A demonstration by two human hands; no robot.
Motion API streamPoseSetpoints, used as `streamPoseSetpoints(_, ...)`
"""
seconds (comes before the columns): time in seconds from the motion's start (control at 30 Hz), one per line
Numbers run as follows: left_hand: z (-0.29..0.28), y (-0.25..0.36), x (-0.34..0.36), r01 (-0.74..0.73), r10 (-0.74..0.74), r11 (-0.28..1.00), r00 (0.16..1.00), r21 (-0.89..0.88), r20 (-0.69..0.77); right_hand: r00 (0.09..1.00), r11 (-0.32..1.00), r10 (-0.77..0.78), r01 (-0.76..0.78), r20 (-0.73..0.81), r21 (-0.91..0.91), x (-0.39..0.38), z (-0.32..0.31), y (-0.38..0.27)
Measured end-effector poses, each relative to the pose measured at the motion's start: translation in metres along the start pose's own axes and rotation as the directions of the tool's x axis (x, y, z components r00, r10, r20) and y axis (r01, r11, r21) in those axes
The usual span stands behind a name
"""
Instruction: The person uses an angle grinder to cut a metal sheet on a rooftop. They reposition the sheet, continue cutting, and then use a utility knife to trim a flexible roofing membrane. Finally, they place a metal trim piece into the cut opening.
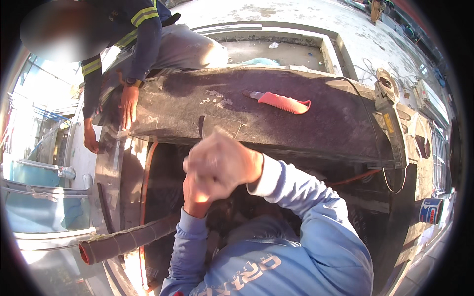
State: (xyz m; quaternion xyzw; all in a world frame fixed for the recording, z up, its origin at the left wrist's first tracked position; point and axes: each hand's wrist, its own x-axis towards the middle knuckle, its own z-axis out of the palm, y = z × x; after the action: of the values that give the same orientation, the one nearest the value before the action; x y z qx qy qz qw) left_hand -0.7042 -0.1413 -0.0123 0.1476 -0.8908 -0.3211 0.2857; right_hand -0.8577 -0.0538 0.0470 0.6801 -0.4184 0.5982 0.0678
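Both hands are close together in the middle of the view, in front of the dark ledge [321, 128]. My right hand [224, 160] is smeared by motion and overlaps my left hand [197, 195], which is lower and partly covered. Anything between them is hidden by the blur. Just beyond my fingers, a small dark flat piece [222, 126] lies at the ledge's near edge. Farther back on the ledge rests a knife [284, 102] with a red ribbed handle, its short blade pointing left. Neither hand touches the knife.
A co-worker's hand [129, 106] rests at the ledge's left end. On the right lies a corded angle grinder [393, 129]. A blue tin [431, 211] stands beyond it. At lower left a dark roll of sheet material [131, 241] juts out beside an orange hose [146, 182].
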Motion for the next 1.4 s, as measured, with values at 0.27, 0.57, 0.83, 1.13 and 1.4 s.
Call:
streamPoseSetpoints(0.27,-0.005,0.000,0.003,0.111,-0.122,0.991,0.980,0.078,0.155,0.988,0.987,0.156,-0.156,0.001,-0.049,-0.014,0.005,0.015)
streamPoseSetpoints(0.57,-0.005,-0.023,-0.005,0.114,-0.165,0.976,0.944,0.186,0.286,0.994,0.989,0.108,-0.110,-0.028,-0.098,-0.016,-0.005,0.028)
streamPoseSetpoints(0.83,-0.009,-0.010,-0.007,-0.079,0.069,0.991,0.993,0.111,0.093,0.997,0.996,0.080,-0.080,-0.002,-0.039,-0.006,-0.002,0.007)
streamPoseSetpoints(1.13,-0.002,-0.014,-0.011,0.047,-0.047,0.999,0.996,0.003,0.082,0.995,0.998,0.038,-0.033,0.090,-0.057,0.014,0.001,-0.004)
streamPoseSetpoints(1.4,0.005,-0.020,-0.014,0.122,-0.125,0.979,0.992,-0.164,-0.008,0.983,0.998,0.049,-0.054,0.178,0.023,0.016,0.027,0.021)
